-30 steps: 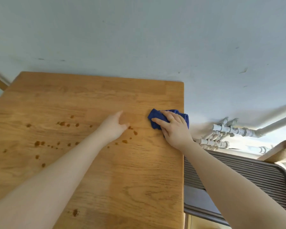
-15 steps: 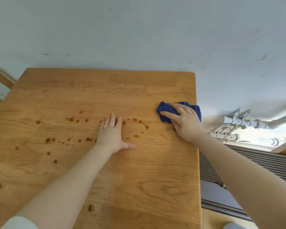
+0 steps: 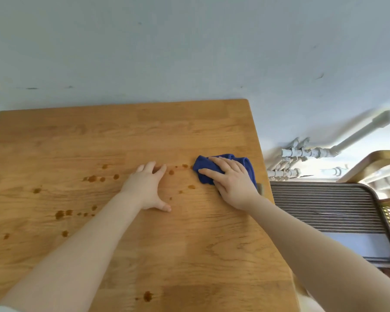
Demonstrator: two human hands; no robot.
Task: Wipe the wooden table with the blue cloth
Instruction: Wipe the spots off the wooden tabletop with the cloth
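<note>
Head view: a wooden bench (image 3: 144, 255) fills the lower left, its far edge against a pale blue wall (image 3: 189, 52). Taking the blue cloth (image 3: 204, 167) as the landmark, it lies bunched on the bench top close to the bench's right edge, about midway along that edge. The right hand (image 3: 231, 181) lies on top of the cloth with fingers spread wide and fairly straight, pressing it flat against the wood; cloth shows beyond the fingertips and on either side of the hand. To the left of the cloth, the left hand (image 3: 148, 188) rests palm down on the bare wood, fingers straight and spread, thumb out towards the viewer, holding nothing; it is apart from the cloth. Brown spots (image 3: 92, 178) dot the wood: a few small ones sit just left of the cloth between the two hands, one of them just below the cloth's left corner, and many more are scattered further left, past the left hand. One more spot lies well below the cloth near the bench's near edge. To the right of the cloth, off the bench, white pipes (image 3: 302, 154) run along the wall, and below them stands a ribbed grey chair (image 3: 324, 206).
</note>
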